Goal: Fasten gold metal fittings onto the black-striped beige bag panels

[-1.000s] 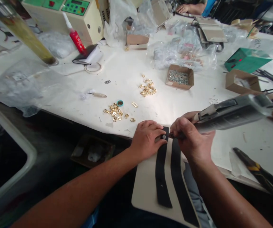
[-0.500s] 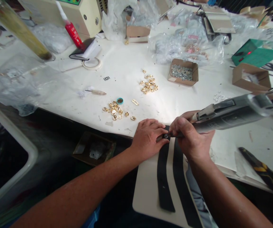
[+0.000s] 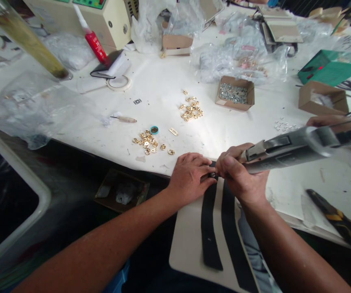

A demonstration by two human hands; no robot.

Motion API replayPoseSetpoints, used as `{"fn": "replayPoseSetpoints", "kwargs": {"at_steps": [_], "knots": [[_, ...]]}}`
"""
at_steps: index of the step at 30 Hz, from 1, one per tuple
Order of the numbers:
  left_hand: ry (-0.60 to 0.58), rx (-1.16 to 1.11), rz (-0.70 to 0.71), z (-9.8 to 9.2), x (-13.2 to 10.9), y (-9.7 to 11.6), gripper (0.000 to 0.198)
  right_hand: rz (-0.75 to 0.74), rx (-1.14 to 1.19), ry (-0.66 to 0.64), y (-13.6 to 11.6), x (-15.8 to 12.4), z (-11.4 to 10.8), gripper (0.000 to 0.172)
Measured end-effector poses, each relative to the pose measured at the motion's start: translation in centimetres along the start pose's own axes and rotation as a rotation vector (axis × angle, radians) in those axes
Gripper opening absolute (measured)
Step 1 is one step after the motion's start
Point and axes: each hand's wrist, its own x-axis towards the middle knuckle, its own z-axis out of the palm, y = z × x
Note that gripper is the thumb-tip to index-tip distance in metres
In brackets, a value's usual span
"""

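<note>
Two black straps [image 3: 209, 228] lie on a cream board [image 3: 187, 244] at the table's near edge. My left hand [image 3: 190, 176] presses its fingers down on the top end of the left strap, beside a small metal stud [image 3: 213, 175]. My right hand [image 3: 239, 176] is wrapped round the front of a grey electric screwdriver [image 3: 288, 148], whose tip sits on that stud. The two hands touch at the stud.
Gold metal fittings lie in two heaps [image 3: 150, 143] [image 3: 191, 109] ahead of my hands. A cardboard box of small silver parts [image 3: 235, 93], a red bottle [image 3: 93, 38], tape roll [image 3: 119, 82], plastic bags and a green box [image 3: 328, 67] stand farther back. Black-and-yellow pliers [image 3: 337, 221] lie at right.
The screwdriver's body has tilted and shifted slightly left and up. Another person's hand has come into view behind it at the right. My left hand has stayed on the strap.
</note>
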Motion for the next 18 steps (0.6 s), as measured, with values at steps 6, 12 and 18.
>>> {"fn": "replayPoseSetpoints", "kwargs": {"at_steps": [6,12,18], "knots": [[0.005,0.02,0.01,0.15,-0.04,-0.06,0.018,0.027,0.035,-0.043,0.23,0.19,0.06,0.039],[0.003,0.047,0.008,0.24,-0.11,-0.1,0.019,0.026,0.095,-0.143,0.44,0.44,-0.03,0.038],[0.0,0.04,0.0,0.18,0.04,-0.05,0.019,0.021,0.162,-0.184,0.74,0.2,-0.09,0.031]]}}
